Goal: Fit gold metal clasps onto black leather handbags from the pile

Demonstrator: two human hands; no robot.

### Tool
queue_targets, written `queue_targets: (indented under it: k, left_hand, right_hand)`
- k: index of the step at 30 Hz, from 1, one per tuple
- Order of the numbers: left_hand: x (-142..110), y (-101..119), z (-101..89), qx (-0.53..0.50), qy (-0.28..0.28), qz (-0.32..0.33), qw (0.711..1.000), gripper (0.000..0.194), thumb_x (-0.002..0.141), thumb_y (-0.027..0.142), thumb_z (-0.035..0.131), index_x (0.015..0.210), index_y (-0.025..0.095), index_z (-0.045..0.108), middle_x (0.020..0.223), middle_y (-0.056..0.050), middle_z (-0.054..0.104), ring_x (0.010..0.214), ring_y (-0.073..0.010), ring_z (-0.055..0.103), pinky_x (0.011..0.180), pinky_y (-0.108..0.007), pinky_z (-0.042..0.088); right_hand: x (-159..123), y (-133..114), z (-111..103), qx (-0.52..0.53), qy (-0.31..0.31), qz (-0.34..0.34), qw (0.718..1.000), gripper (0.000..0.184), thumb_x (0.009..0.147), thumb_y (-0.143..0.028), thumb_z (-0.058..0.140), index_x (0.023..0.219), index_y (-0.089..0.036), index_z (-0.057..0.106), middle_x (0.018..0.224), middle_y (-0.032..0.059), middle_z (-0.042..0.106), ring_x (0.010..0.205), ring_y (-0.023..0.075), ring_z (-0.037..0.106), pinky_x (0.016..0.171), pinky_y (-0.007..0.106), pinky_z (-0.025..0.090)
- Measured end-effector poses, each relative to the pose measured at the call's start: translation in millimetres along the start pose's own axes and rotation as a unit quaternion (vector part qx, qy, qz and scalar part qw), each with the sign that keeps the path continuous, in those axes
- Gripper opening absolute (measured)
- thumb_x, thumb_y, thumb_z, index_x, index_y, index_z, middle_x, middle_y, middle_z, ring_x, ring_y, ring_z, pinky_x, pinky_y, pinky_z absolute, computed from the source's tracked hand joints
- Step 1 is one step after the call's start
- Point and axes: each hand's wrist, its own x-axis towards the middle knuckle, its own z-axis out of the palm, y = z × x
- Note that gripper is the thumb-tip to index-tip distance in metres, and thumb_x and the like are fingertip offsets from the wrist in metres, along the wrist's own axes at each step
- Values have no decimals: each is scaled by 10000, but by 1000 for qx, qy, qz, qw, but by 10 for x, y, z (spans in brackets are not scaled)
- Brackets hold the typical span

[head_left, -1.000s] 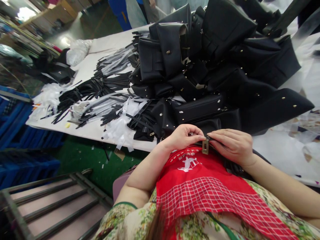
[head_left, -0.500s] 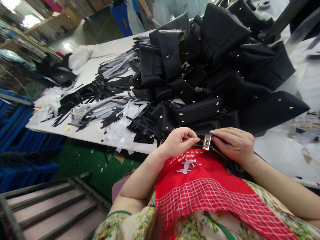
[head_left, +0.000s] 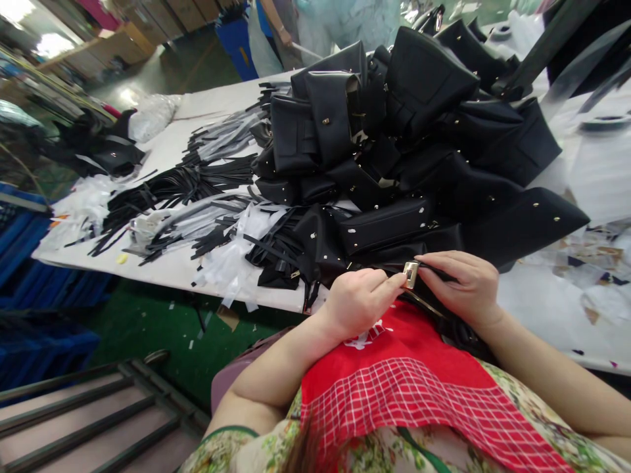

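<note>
Closely, above a red apron (head_left: 404,381), the metal buckle (head_left: 411,275) is pinched at its left edge by the left hand (head_left: 362,299), while a black strap (head_left: 440,270) just beside it is gripped between thumb and fingers of the right hand (head_left: 461,287); by 2 hands, it is presumably better steadied. Beyond, black bags (head_left: 389,226) are heaped on the white table (head_left: 532,309), likely for easy reach. Leftward, black strips (head_left: 185,180) are laid in bunches, apparently for sorting. Farther off, a blue bin (head_left: 235,47) is seen.
</note>
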Motion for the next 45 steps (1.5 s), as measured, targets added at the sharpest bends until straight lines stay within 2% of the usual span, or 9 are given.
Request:
queue_targets:
  k: [9, 15, 20, 24, 30, 35, 37, 39, 45]
  left_hand:
    - [-24, 26, 74, 60, 13, 71, 996, 243, 945, 210, 511, 1139, 100, 608, 660, 11, 576, 613, -115, 544, 511, -284, 356]
    - [-24, 87, 129, 60, 22, 108, 992, 232, 921, 186, 526, 1107, 75, 608, 638, 10, 562, 623, -124, 559, 514, -280, 368]
    - [28, 101, 176, 15, 9, 72, 997, 218, 920, 218, 542, 1080, 91, 619, 680, -6, 600, 619, -126, 571, 532, -272, 404]
    - [146, 73, 188, -158, 21, -35, 987, 208, 901, 326, 591, 960, 139, 660, 719, -13, 629, 616, -104, 564, 572, -236, 452]
    - [359, 18, 225, -357, -12, -240, 903, 143, 850, 270, 619, 905, 156, 686, 675, 3, 574, 556, -84, 493, 523, -211, 430]
    - [431, 10, 225, -515, -156, -388, 748, 266, 887, 365, 562, 893, 124, 676, 673, -5, 599, 518, -64, 479, 483, -185, 395]
    - [428, 20, 197, -523, -190, -422, 716, 314, 883, 416, 564, 861, 123, 672, 621, 13, 570, 485, -57, 460, 457, -177, 370]
    - [419, 37, 162, -505, -213, -417, 725, 321, 857, 439, 603, 843, 127, 678, 628, 4, 599, 508, -72, 498, 473, -187, 396]
    - [456, 54, 115, -396, -164, -293, 855, 183, 881, 294, 590, 880, 152, 705, 813, -44, 705, 725, -131, 630, 661, -240, 505]
  right_hand:
    - [56, -193, -68, -109, -24, -59, 992, 281, 808, -201, 692, 1083, -147, 674, 972, 70, 727, 850, 192, 666, 783, 296, 517]
    - [56, -235, -93, -208, -54, -69, 974, 227, 849, -235, 648, 1057, -168, 709, 719, 14, 676, 627, 146, 575, 585, 285, 397]
    - [29, -117, -45, -143, -38, -38, 988, 126, 833, -231, 656, 913, -183, 742, 626, -9, 628, 580, 121, 565, 547, 260, 387]
    - [-57, 12, -48, -92, -3, -41, 995, 119, 803, -217, 680, 903, -183, 734, 627, -11, 643, 552, 107, 564, 555, 244, 425]
    - [-218, 76, -150, -67, 32, -67, 995, 233, 767, -147, 721, 996, -185, 699, 663, 0, 679, 529, 111, 573, 546, 251, 453]
    - [-346, 46, -255, -86, 38, -97, 991, 354, 784, -144, 705, 1126, -227, 667, 700, -9, 715, 548, 125, 617, 548, 257, 479]
    - [-365, 28, -284, -85, 32, -106, 990, 378, 789, -146, 704, 1153, -237, 658, 732, -12, 731, 571, 127, 637, 554, 256, 490]
    - [-362, 21, -297, -81, 30, -114, 990, 387, 789, -142, 710, 1161, -234, 655, 751, -12, 738, 583, 124, 645, 555, 252, 496]
    - [-336, 56, -267, -79, 33, -127, 988, 309, 801, -144, 708, 1102, -203, 671, 751, -1, 740, 601, 128, 652, 579, 257, 522]
